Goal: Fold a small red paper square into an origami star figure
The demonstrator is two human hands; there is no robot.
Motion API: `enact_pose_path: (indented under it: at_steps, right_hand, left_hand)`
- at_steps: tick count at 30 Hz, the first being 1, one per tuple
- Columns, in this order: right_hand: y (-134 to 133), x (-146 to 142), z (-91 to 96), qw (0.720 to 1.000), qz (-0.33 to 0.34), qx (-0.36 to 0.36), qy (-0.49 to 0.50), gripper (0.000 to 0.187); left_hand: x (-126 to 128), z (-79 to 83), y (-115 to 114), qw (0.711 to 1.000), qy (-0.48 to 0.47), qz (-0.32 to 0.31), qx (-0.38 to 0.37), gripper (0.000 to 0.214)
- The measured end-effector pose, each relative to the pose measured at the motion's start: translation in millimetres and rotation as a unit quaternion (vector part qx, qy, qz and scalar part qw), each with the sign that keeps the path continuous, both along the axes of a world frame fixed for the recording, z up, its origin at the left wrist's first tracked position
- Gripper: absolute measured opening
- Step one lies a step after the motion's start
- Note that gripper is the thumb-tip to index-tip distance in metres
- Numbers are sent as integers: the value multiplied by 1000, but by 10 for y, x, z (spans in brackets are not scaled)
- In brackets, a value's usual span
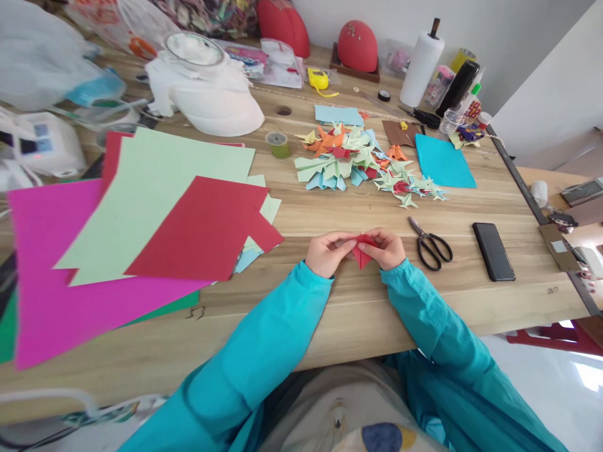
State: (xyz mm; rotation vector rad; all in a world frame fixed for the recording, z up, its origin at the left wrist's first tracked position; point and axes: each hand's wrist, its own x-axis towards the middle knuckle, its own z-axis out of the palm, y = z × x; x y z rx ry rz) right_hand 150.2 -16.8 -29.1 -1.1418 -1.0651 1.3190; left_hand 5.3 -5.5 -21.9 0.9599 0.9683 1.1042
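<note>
A person in turquoise sleeves (266,320) pinches a small folded red paper (362,258) just above the near part of a wooden bench (358,320), the left hand (325,252) gripping it at nine o'clock and the right hand (389,251) at three, both hands closed to a thumb-and-finger hold. Reading the dial from that paper, with twelve straight ahead of the worker, black-handled scissors (423,235) lie near at three o'clock, and a dark phone (494,251) rests farther along the same line. At about twelve, a heap of folded paper shapes (336,164) in pale green, orange, red and blue spreads across the wood; a flat bright blue sheet (445,162) sits between one and two. Out at nine, a large red sheet (202,229) overlaps pale green sheets (160,169) and a magenta sheet (61,282). I spot a green-bottomed tub (278,145) toward eleven, and beyond the heap, a yellow tape measure (318,78) close to twelve, before a red dome (357,47) by the wall.
</note>
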Motion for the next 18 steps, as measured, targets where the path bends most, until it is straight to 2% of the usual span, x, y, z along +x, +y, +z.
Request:
enact_pose_path:
  at_steps: [4, 8, 14, 18]
  right_hand:
    - [-25, 22, 92, 998, 16, -39, 46, 30]
    - [-29, 31, 147, 993, 19, -65, 96, 30]
    - [4, 28, 104, 989, 18, -82, 118, 35]
    - [12, 27, 77, 990, 12, -94, 109, 37]
  left_hand:
    - [0, -23, 28, 999, -10, 38, -7, 35]
    - [-12, -78, 76, 998, -15, 51, -33, 37]
    - [-11, -93, 83, 996, -29, 64, -53, 36]
    - [-7, -84, 74, 997, -32, 48, -53, 35]
